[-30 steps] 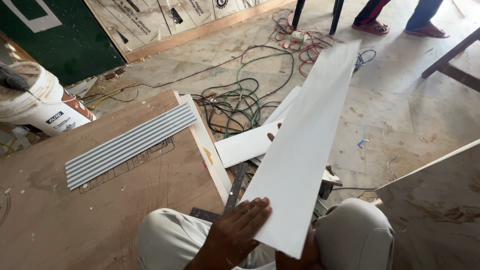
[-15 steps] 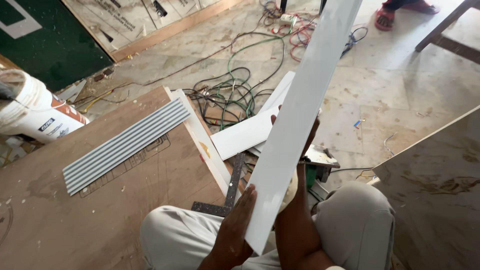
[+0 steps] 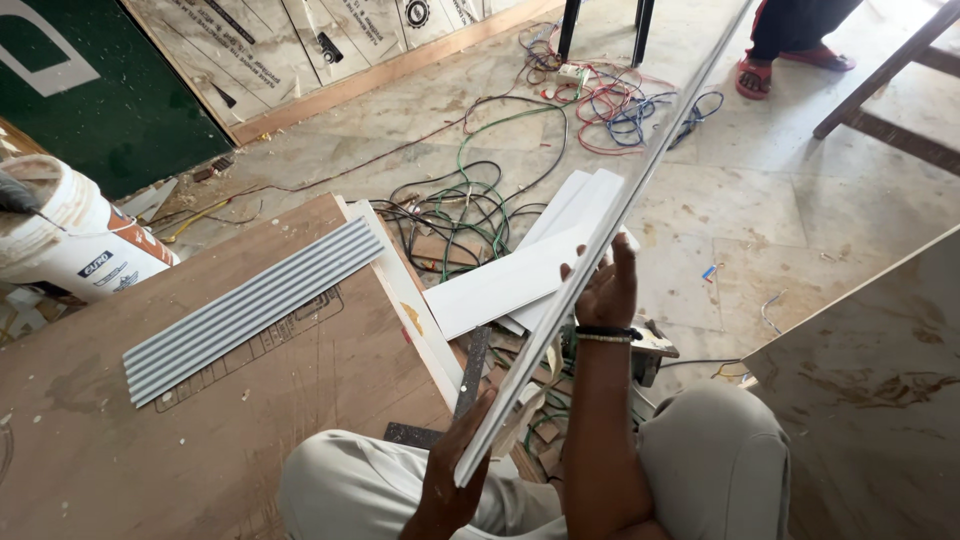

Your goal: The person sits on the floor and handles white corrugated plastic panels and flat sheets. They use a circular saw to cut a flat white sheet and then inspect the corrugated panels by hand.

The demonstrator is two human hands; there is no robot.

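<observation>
Both hands are on a long white panel [image 3: 600,255], turned edge-on to the camera so only its thin side shows. Left hand [image 3: 455,470] has its fingers clamped on the near end, low between the knees; right hand [image 3: 605,290] has its fingers wrapped round the edge farther up, thumb side hidden behind the panel. The far end runs up and away from the fingers, over the tangle of cables [image 3: 480,195] and out of the top of the view. Just beyond the right fingers lie more white boards [image 3: 510,285] on the floor; to the left of the left fingers is the brown bench [image 3: 200,420] with a grey ribbed strip [image 3: 250,310] on it, and a white bucket [image 3: 70,240] is well off to the far left. To handle it well, I'd say: keep the two grips spread apart so the long piece doesn't whip or sag, hold it by the edges rather than the face, and watch the far tip. Another person's foot [image 3: 755,75] and some table legs [image 3: 600,25] are near that end. Keep it clear of the cables when lowering.
</observation>
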